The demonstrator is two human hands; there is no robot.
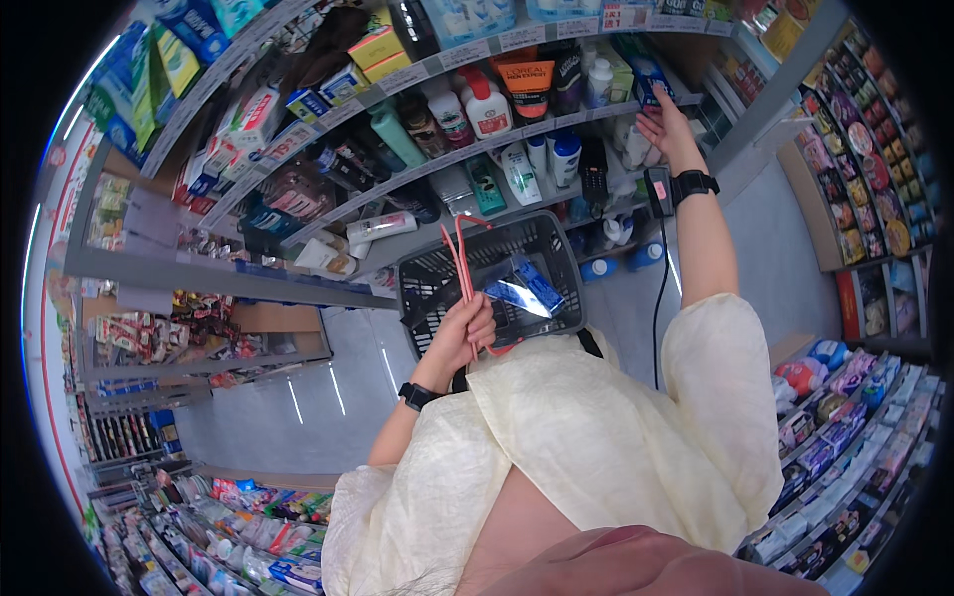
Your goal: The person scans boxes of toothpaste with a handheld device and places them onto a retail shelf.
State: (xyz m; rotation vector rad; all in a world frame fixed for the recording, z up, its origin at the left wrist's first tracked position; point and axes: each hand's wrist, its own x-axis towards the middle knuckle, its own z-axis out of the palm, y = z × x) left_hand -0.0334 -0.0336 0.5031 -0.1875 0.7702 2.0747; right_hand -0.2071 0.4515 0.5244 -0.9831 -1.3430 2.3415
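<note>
My left hand (463,331) is closed around the coral-red handles (463,268) of a dark plastic shopping basket (574,298). Inside the basket lie a blue package (538,287) and something clear and shiny. My right hand (663,128) reaches up to the right end of a shelf, its fingers against a dark blue box (651,80); whether they grip it cannot be told. Left of that box stand a white bottle (599,82), an orange tube (526,88) and a white pump bottle with a red top (488,112).
A lower shelf holds shampoo bottles (564,158) and a black handheld device (594,175). A black cable (660,298) hangs beside my right forearm from a small black device (659,190). Blue-capped bottles (645,255) stand low down. Stocked shelves (842,432) are behind me on both sides.
</note>
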